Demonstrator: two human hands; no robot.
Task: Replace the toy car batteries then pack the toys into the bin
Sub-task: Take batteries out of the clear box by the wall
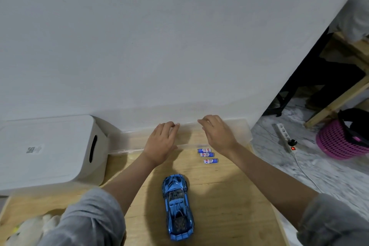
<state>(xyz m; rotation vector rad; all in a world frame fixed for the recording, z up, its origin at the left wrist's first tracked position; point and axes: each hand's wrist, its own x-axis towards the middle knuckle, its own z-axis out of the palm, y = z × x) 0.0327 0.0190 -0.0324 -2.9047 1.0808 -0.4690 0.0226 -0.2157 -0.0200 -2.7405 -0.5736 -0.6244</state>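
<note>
A shiny blue toy car [178,205] stands on the wooden table [229,195], nose pointing away from me. Three blue-and-white batteries [207,155] lie side by side just beyond it, to the right. A clear plastic bin [127,142] lies along the wall at the table's far edge. My left hand [161,142] and my right hand [217,134] are both stretched out over this bin with fingers loosely curled, near its far rim. Neither hand plainly grips anything. A white plush toy [34,227] shows at the bottom left, partly hidden by my left sleeve.
A white lidded box [50,152] with a dark handle slot stands at the left against the wall. To the right, on the marble floor, lie a power strip [284,138] with a red switch, a pink basket [339,142] and wooden legs.
</note>
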